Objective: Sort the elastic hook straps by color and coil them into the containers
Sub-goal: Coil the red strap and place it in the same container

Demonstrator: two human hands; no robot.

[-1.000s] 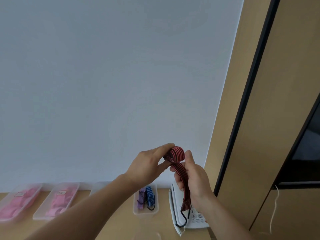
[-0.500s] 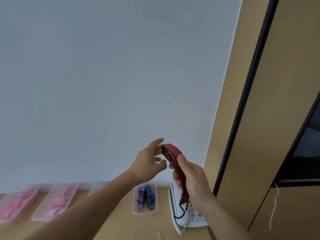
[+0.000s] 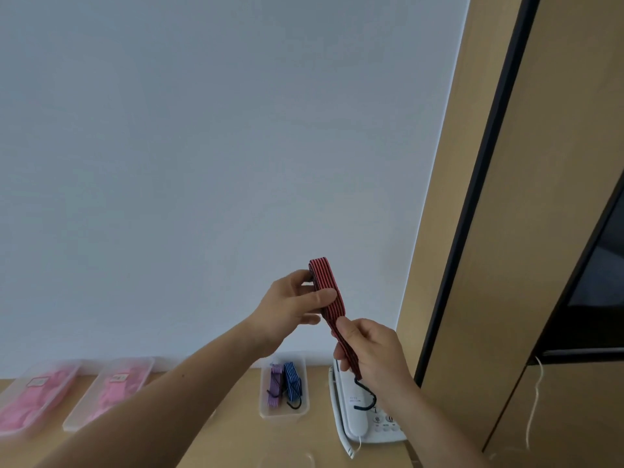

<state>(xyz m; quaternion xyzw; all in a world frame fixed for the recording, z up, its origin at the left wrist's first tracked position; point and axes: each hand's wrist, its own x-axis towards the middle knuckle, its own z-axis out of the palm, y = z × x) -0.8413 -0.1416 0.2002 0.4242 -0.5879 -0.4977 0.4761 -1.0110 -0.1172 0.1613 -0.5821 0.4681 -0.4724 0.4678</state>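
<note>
1. A white corded desk telephone (image 3: pixel 358 425) lies at the right end of a light wooden tabletop (image 3: pixel 243 440).
2. A plain pale grey-white wall (image 3: pixel 202 163) rises behind the tabletop.
3. A tan wooden cabinet with black edging (image 3: pixel 567 163) stands to the right of the wall.
4. A thin white cord (image 3: pixel 535 400) hangs down the cabinet's front.

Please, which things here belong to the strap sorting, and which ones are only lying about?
Belong to the job: red striped strap, pinched by the left hand and gripped by the right hand; clear container holding a purple strap and a blue strap; probably the far-left tray and the next tray, contents pink but blurred.
Just lying about: white telephone; wooden cabinet.
</note>
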